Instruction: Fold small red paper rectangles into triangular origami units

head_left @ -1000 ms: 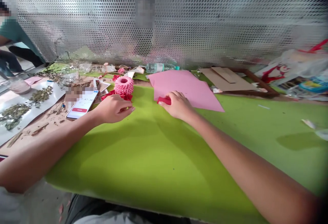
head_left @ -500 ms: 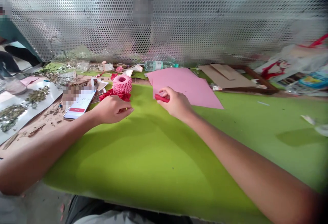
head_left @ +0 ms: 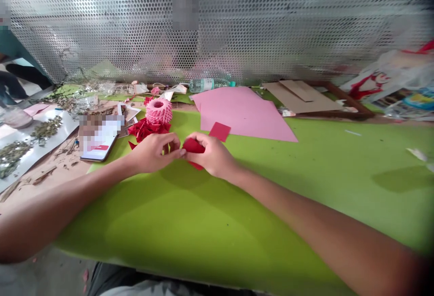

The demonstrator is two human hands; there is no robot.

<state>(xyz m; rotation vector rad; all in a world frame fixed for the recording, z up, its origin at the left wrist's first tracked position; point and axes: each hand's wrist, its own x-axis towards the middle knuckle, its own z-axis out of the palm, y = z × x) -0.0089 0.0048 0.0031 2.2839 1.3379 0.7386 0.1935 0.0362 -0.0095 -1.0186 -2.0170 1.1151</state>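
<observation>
My right hand [head_left: 212, 155] is closed on a red paper piece [head_left: 194, 146] above the green table surface [head_left: 190, 214]. Just left of it, my left hand [head_left: 158, 152] has its thumb and fingers curled together, and its fingertips meet the paper's left edge. Whether they grip it is hard to make out. A small red paper rectangle [head_left: 220, 131] lies behind my right hand, partly over the large pink sheets [head_left: 247, 113]. Behind my left hand are folded red pieces [head_left: 144, 129] and a round pink folded-paper form [head_left: 159, 111].
A phone [head_left: 101, 141] lies at the left beside dried plant bits [head_left: 47, 131] on white sheets. Along the perforated metal panel [head_left: 237, 25] are a plastic bottle [head_left: 206, 84] and brown cardboard [head_left: 298, 98]. Plastic bags [head_left: 383, 79] sit at the back right. A person [head_left: 16, 61] is at the far left.
My right hand has moved left and nearer to me, and now meets my left hand. The red paper in it shows a broader face. A red rectangle now shows on the pink sheets' edge.
</observation>
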